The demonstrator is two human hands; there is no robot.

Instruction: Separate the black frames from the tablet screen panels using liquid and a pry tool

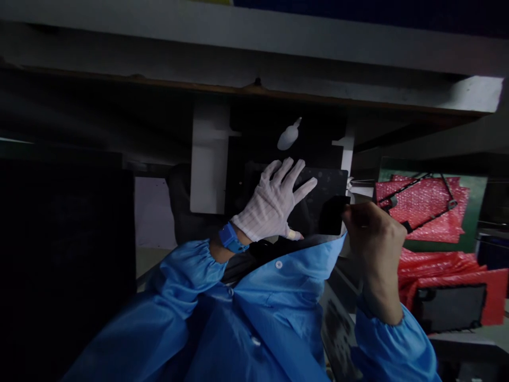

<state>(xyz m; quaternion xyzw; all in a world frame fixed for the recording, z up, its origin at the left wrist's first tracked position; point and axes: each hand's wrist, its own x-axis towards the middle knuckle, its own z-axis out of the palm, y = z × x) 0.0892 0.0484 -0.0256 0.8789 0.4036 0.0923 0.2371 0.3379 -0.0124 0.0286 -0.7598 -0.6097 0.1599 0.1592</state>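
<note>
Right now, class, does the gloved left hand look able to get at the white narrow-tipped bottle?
Probably yes: the left hand is spread over the dark panel, fingers pointing toward the white narrow-tipped bottle, with nothing visible between them.

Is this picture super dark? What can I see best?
Yes: the head view is dim, almost black along its left side; in the head view, the white-gloved left hand stands out clearly, while the edges of the dark panel partly fade into shadow.
</note>
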